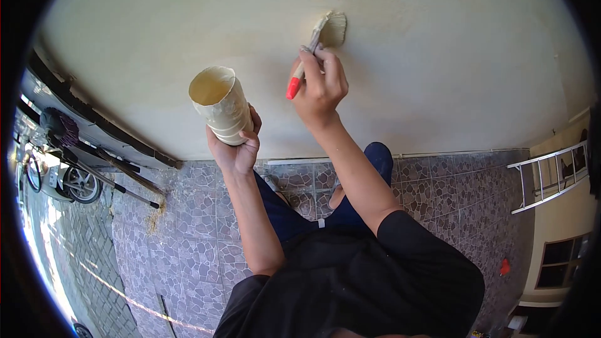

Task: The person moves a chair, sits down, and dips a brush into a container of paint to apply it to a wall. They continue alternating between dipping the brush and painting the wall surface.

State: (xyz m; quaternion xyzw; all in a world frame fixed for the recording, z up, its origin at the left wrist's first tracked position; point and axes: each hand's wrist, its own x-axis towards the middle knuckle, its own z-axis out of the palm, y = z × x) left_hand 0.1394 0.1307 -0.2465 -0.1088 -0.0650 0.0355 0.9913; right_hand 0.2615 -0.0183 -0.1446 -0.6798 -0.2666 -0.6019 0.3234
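Head view, the only one. Right hand [322, 84], upper centre of the frame: grip closed round the handle of a brush [319, 32], red butt end pointing down and left, bristles [337, 28] fanned against the pale wall [438, 50], or so near it that no gap shows. Left hand [235, 153], left of centre: grip wrapped round the lower part of a ribbed, cream-smeared container [225, 116], mouth upward, tilted slightly leftward. Inside looks yellowish tan; cannot tell how much it holds. Container and brush well apart, both in front of the wall. Faint tan patches on the wall, above and right of the brush

Floor [438, 197] of stone-patterned tile along the wall's foot; ladder [551, 175] at right of frame, a wheeled vehicle [81, 183] at far left, small red object [505, 267] lower right, too small to name

On the step, which I judge to be brushing a coat onto the wall: light, even pressure should suit, bristles trailing, each stroke lapping the last while wet. Container best held upright and close below the brush, so drips fall back in. Thick crust near the bristle roots could shed lumps; worth wiping on the rim before each pass

Writing: none legible. No label visible on the container, no maker's mark readable on the brush handle
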